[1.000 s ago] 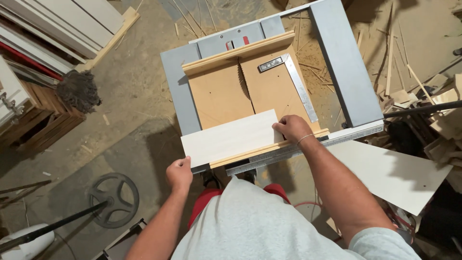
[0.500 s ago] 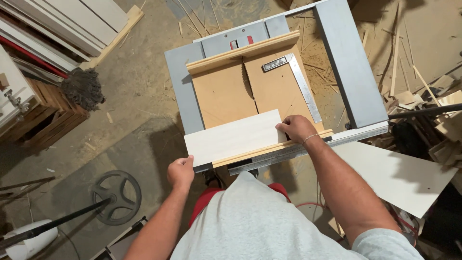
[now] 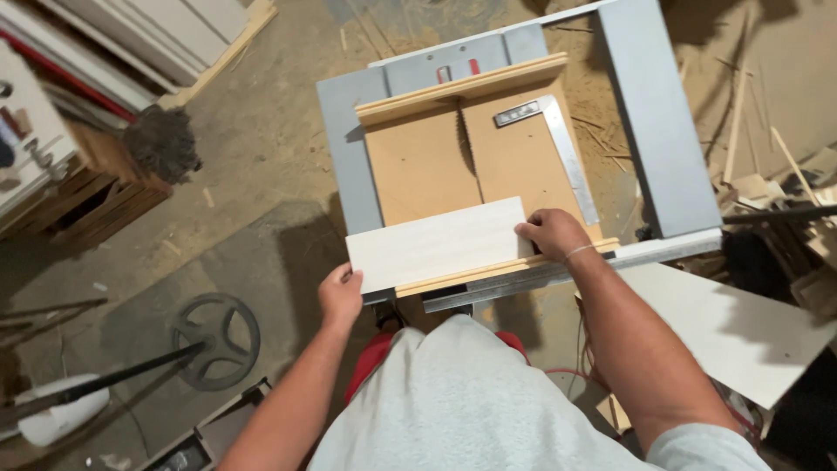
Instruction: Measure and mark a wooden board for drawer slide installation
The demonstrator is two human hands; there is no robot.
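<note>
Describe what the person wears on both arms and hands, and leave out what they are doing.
Both forearms are bare, with no long sleeves and no gloves. The left hand carries no ring, watch or band that shows. The right hand has a thin light band around the wrist. Short sleeves of a light grey T-shirt show near the right shoulder at the bottom edge.

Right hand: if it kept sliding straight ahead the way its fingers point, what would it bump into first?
The right hand rests on the pale board, fingers pointing left and forward. Going on, it would probably cross the sled's saw slot first, though height is hard to judge.
</note>
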